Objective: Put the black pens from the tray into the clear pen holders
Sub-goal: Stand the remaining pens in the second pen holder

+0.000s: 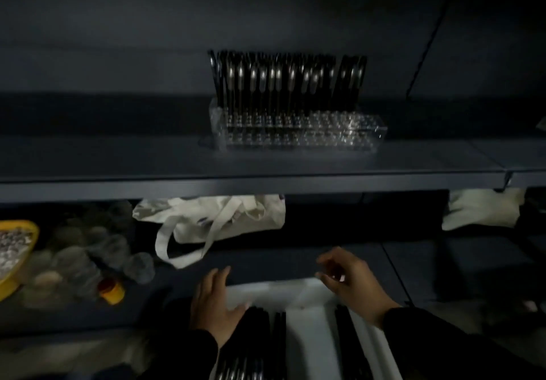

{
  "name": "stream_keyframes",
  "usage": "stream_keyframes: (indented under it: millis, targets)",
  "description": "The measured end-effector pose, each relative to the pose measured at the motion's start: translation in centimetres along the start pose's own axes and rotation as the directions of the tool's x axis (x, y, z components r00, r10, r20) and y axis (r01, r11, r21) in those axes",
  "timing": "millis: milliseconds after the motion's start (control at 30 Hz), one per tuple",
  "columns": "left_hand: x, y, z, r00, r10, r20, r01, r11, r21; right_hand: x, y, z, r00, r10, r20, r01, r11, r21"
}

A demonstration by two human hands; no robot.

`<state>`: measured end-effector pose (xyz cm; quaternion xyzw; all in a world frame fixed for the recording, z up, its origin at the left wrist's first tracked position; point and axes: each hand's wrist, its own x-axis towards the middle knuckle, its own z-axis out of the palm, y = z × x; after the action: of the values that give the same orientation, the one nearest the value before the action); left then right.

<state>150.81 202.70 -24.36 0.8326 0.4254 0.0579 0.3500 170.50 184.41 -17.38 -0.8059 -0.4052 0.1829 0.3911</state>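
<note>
Black pens [260,329] lie in the near white tray [307,326], too dark and cropped to count; many more stand in one clear holder [298,128] on the far shelf [251,167]. The left hand [214,303] rests spread on the tray's left edge. The right hand [348,282] hovers loosely curled, apparently empty.

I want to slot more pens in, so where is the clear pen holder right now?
In the head view, the clear pen holder stands on the upper shelf, center-right, above the cloth tote bag, with black pens upright in its back rows.
</note>
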Motion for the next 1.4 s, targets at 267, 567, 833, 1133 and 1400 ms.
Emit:
stream_keyframes:
  millis: [267, 567, 833, 1133, 1400]
  targets:
    - [-1.3, -3.8, 3.5, 0.978, -0.208, 0.027, 0.21, 0.97, -0.125, -2.7, 6.7, 11.3, 0.826, 0.256, 0.502, -0.238, 0.966, -0.1]
    - [-1.4, -3.6, 3.7, 0.979, -0.203, -0.001, 0.201, 0.97, -0.134, -3.1, 9.3, 15.6, 0.779, 0.191, 0.598, -0.169, 0.981, -0.093]
    - [-2.0, -2.9, 3.2, 0.984, -0.177, -0.037, 0.175, 0.983, -0.047, -1.4, 4.4, 9.6, 0.885, 0.112, 0.452, -0.065, 0.991, -0.118]
    - [-2.9, 2.8, -1.1, 0.934, 0.067, -0.35, -0.136, 0.975, -0.178, 0.4, -3.5, 0.2, 0.988, 0.033, 0.153, -0.086, 0.931, 0.355]
    - [1.1, 11.5, -11.7, 0.735, 0.303, -0.607, -0.478, 0.866, -0.146, 5.0, -13.8, -10.0, 0.972, -0.165, -0.167, 0.224, 0.865, 0.448]
